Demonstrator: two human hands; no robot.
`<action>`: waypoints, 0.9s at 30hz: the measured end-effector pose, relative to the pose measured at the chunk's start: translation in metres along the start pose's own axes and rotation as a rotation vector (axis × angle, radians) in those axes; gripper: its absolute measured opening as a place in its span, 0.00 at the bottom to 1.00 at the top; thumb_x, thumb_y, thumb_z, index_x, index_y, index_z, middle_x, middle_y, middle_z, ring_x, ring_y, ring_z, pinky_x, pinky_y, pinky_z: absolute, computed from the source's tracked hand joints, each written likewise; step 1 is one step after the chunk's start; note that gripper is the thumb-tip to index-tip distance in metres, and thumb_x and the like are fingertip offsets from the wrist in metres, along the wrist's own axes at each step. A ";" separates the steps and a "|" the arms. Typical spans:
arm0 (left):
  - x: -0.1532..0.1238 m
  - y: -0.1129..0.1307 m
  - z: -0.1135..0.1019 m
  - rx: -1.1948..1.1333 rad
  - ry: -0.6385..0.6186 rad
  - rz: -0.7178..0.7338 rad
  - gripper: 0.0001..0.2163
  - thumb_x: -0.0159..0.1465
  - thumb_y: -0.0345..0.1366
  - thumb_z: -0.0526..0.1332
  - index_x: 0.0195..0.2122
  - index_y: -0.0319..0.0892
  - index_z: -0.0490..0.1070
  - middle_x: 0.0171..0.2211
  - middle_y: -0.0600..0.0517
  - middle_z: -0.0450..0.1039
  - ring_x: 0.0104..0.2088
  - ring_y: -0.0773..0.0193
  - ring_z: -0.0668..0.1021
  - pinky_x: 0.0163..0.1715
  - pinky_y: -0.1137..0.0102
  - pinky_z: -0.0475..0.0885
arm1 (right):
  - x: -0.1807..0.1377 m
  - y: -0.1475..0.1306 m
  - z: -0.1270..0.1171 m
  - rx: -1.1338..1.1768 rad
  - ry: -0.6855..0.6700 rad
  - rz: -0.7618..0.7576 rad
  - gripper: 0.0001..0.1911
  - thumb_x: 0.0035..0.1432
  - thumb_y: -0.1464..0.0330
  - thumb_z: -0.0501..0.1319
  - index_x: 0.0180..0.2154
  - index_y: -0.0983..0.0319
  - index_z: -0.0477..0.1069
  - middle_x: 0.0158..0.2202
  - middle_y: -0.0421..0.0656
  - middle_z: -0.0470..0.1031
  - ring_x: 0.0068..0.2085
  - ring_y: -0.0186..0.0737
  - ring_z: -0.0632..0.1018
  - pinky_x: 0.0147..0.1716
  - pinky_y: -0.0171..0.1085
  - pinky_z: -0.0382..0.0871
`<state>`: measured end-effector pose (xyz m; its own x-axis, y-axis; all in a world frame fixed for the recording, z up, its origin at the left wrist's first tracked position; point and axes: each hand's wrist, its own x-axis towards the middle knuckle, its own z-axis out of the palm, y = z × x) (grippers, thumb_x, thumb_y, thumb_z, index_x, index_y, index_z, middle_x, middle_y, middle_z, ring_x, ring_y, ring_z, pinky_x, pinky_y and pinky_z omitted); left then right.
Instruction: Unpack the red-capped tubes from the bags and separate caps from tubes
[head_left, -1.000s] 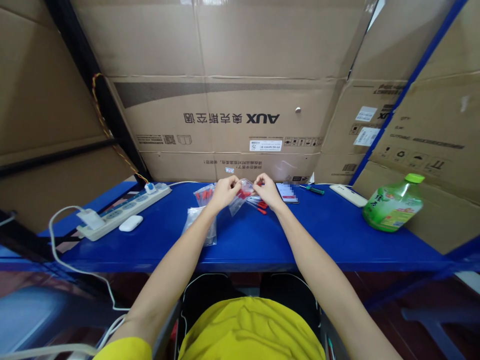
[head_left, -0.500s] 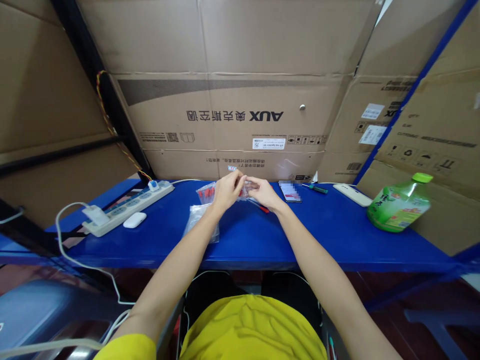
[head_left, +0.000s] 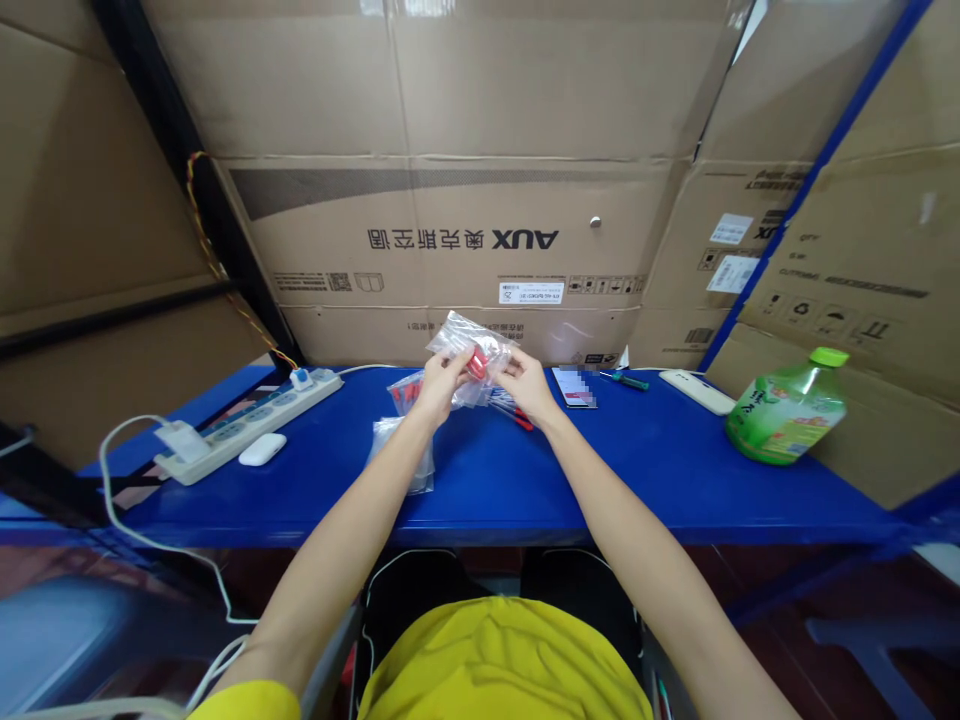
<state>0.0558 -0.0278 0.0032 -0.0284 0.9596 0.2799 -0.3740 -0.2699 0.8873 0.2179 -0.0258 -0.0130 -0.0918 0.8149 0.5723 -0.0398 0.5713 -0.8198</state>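
Between my two hands a clear plastic bag (head_left: 466, 330) is held up over the blue table, tilted. My left hand (head_left: 442, 388) pinches its left side, thumb against a small red object (head_left: 478, 363); whether that object lies inside the bag or in front of it I cannot tell. My right hand (head_left: 529, 388) has its fingers closed on the bag's right edge. Below it lie several thin red-ended pieces (head_left: 523, 421), partly hidden. Left of my left hand is a clear bag with red pieces (head_left: 405, 392). Nearer me lies a stack of clear bags (head_left: 420, 468).
On the blue table (head_left: 637, 490), a phone (head_left: 575, 387), a green screwdriver (head_left: 628, 380), a white power bank (head_left: 697, 391) and a green bottle (head_left: 787, 410) stand to the right. A power strip (head_left: 247, 425) and a white earbud case (head_left: 262, 449) lie left. Cardboard (head_left: 450, 200) walls the back.
My hands have drawn apart, and the clear bag with the red object now shows spread between them. The view has shifted slightly.
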 end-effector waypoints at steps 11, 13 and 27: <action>-0.001 -0.005 -0.004 0.010 0.001 0.005 0.22 0.50 0.41 0.79 0.42 0.36 0.78 0.41 0.45 0.81 0.38 0.61 0.83 0.48 0.62 0.80 | -0.007 -0.009 -0.003 -0.479 -0.006 -0.173 0.18 0.58 0.69 0.64 0.50 0.60 0.82 0.34 0.42 0.75 0.32 0.37 0.74 0.37 0.36 0.72; -0.002 -0.005 -0.004 0.008 -0.005 -0.002 0.21 0.51 0.40 0.79 0.42 0.36 0.78 0.41 0.45 0.81 0.39 0.60 0.83 0.49 0.61 0.79 | -0.007 -0.009 -0.002 -0.431 -0.024 -0.149 0.19 0.57 0.70 0.65 0.50 0.60 0.82 0.37 0.43 0.79 0.34 0.39 0.77 0.38 0.37 0.75; 0.002 -0.012 -0.004 0.014 -0.146 -0.008 0.13 0.59 0.37 0.74 0.43 0.38 0.77 0.41 0.48 0.80 0.44 0.60 0.83 0.56 0.60 0.77 | 0.000 0.004 -0.005 0.056 -0.038 0.071 0.31 0.49 0.62 0.74 0.55 0.59 0.78 0.51 0.47 0.83 0.50 0.48 0.83 0.57 0.48 0.75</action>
<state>0.0564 -0.0223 -0.0081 0.1105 0.9402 0.3221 -0.3605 -0.2641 0.8946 0.2223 -0.0231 -0.0167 -0.1342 0.8483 0.5122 -0.0868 0.5049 -0.8588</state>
